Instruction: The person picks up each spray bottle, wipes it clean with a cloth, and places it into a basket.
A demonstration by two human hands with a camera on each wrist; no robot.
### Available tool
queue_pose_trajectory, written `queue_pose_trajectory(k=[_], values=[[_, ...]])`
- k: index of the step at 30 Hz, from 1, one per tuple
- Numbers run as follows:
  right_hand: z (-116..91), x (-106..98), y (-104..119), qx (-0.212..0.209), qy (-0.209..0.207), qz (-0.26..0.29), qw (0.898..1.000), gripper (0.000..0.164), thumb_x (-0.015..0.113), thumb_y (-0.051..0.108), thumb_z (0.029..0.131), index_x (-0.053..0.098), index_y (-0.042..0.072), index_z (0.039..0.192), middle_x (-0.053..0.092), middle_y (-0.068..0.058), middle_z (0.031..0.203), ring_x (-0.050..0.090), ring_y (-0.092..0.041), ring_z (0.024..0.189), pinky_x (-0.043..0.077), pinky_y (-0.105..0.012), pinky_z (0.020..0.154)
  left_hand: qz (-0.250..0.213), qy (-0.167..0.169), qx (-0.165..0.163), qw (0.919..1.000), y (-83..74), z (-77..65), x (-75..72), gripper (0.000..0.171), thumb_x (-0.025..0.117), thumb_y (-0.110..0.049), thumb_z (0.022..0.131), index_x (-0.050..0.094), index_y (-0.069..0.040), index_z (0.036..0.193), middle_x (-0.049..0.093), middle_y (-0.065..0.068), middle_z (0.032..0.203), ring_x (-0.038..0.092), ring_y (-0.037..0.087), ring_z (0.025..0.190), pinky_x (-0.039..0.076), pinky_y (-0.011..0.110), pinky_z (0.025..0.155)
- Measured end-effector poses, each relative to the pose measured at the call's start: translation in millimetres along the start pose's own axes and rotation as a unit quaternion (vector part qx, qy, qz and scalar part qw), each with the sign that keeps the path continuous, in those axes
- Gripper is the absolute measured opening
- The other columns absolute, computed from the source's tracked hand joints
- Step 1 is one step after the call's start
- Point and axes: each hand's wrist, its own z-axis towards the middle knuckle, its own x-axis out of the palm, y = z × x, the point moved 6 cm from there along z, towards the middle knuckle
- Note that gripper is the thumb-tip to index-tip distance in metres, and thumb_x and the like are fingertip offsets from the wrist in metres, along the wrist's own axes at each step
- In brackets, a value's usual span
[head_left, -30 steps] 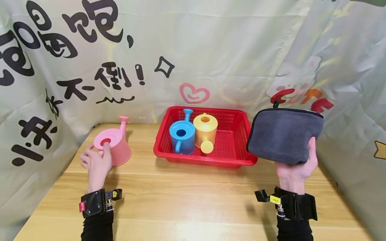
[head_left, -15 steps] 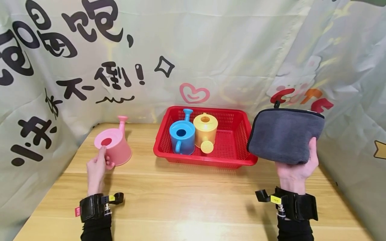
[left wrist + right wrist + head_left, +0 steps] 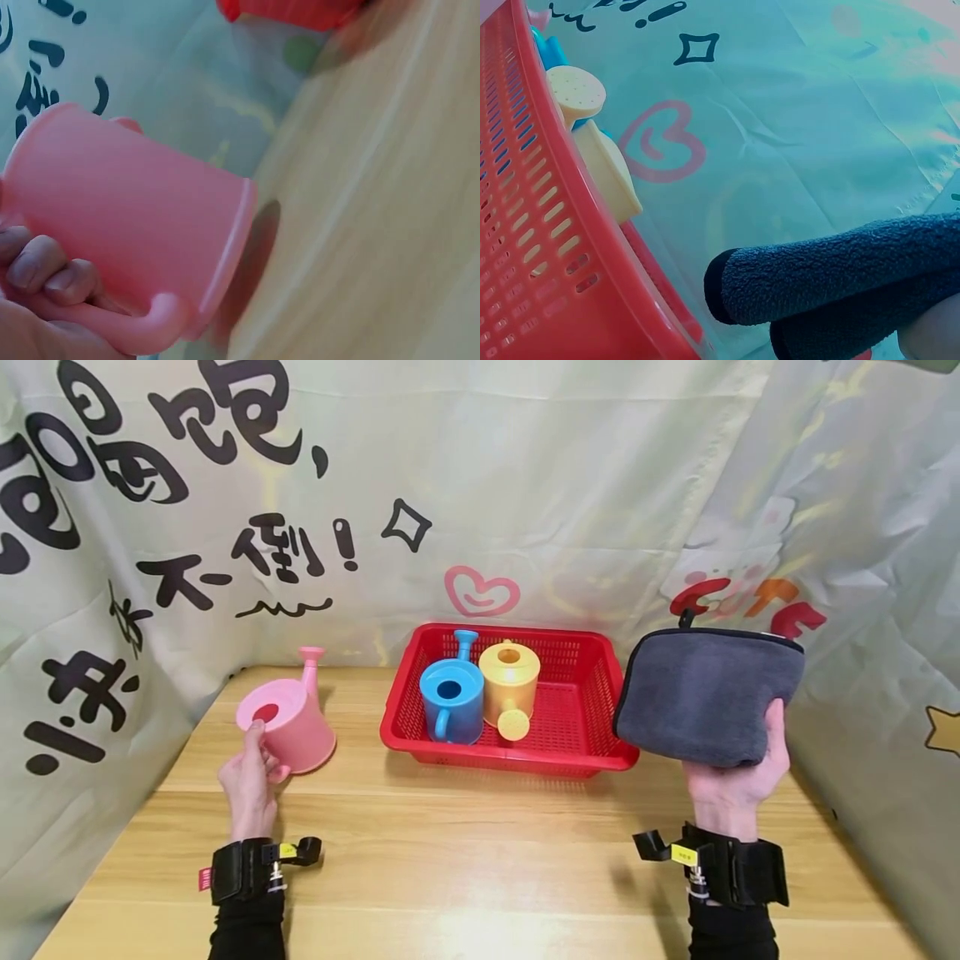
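Note:
At the left of the head view, my left hand (image 3: 250,789) grips the handle of a pink toy watering can (image 3: 300,739), its thumb up at the top rim. The can leans slightly, spout at the back. In the left wrist view, curled fingers (image 3: 37,262) wrap the handle (image 3: 142,330), and a shadow shows beside the base, close over the table. On the right, my right hand (image 3: 738,789) holds up a folded dark grey cloth (image 3: 708,693) with black edging and a small loop. In the right wrist view, the folded layers of the cloth (image 3: 840,270) show beside the basket.
A red plastic basket (image 3: 480,757) stands at the back middle of the wooden table (image 3: 465,852). Inside its left half are a blue watering can (image 3: 462,710) and a yellow watering can (image 3: 510,685). A printed curtain (image 3: 585,510) surrounds the table at the back and sides.
My left hand has moved from the pink can's top down to its handle and now grips it. The can has shifted slightly right and tilted. The right hand and cloth have stayed nearly still.

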Motion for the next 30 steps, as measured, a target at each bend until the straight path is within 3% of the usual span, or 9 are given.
queue_pose_trajectory(k=[3,7,14,18,22,26,30], values=[[0.6,0.5,-0.7,0.000,-0.003,0.000,1.000,0.045,0.041,0.028,0.103,0.047,0.010,0.143,0.059,-0.021,0.130,0.058,-0.043,0.114,0.048,-0.059,0.096,-0.044,0.004,0.012,0.9990,-1.9,-5.5,5.5,0.047,0.078,-0.041,0.087,0.055,-0.013,0.057,0.045,-0.006,0.053,0.043,0.009,0.048,0.048,0.020,0.048],[0.1,0.9,-1.6,0.002,-0.008,-0.003,1.000,0.044,0.041,0.028,0.103,0.048,0.009,0.142,0.060,-0.021,0.131,0.059,-0.042,0.114,0.048,-0.059,0.097,-0.114,0.042,0.034,0.9920,-6.6,-18.3,21.7,0.043,0.073,-0.036,0.092,0.052,-0.013,0.062,0.043,-0.005,0.053,0.041,0.010,0.048,0.051,0.022,0.050],[-6.0,8.6,-13.9,0.019,0.027,-0.009,0.999,0.044,0.036,0.029,0.107,0.046,0.004,0.142,0.059,-0.024,0.131,0.059,-0.044,0.118,0.050,-0.060,0.099,-0.189,0.195,0.058,0.9607,-10.3,-53.8,66.2,0.049,0.051,-0.034,0.104,0.032,-0.018,0.063,0.025,-0.005,0.053,0.017,0.013,0.054,0.059,0.026,0.059],[-9.4,14.9,-26.8,0.001,0.050,-0.052,0.997,0.040,0.037,0.024,0.108,0.043,0.001,0.139,0.060,-0.026,0.127,0.062,-0.043,0.114,0.053,-0.055,0.096,-0.179,0.273,0.067,0.9426,-11.8,-77.0,89.4,0.054,0.041,-0.038,0.108,0.025,-0.017,0.061,0.019,-0.001,0.057,0.016,0.015,0.058,0.058,0.025,0.063],[-13.6,17.7,-37.0,-0.052,0.031,-0.129,0.990,0.033,0.041,0.019,0.106,0.044,0.002,0.135,0.063,-0.022,0.119,0.066,-0.037,0.105,0.057,-0.048,0.089,-0.183,0.308,0.093,0.9290,-19.8,-97.8,100.8,0.052,0.039,-0.043,0.108,0.024,-0.015,0.067,0.020,0.000,0.060,0.019,0.017,0.059,0.051,0.024,0.066],[-19.6,19.9,-45.5,-0.099,0.024,-0.224,0.969,0.032,0.044,0.018,0.106,0.047,0.002,0.133,0.065,-0.017,0.114,0.068,-0.030,0.101,0.058,-0.040,0.086,-0.157,0.320,0.154,0.9215,-29.9,-118.8,105.9,0.049,0.035,-0.043,0.109,0.028,-0.016,0.069,0.024,0.000,0.061,0.023,0.018,0.061,0.043,0.027,0.069],[-25.9,21.2,-55.9,-0.117,0.042,-0.292,0.948,0.036,0.052,0.021,0.103,0.048,0.002,0.133,0.065,-0.015,0.115,0.068,-0.027,0.102,0.057,-0.036,0.088,-0.081,0.334,0.218,0.9133,-33.3,-142.8,113.4,0.044,0.032,-0.036,0.111,0.033,-0.016,0.072,0.032,-0.001,0.065,0.034,0.016,0.067,0.045,0.028,0.082]])
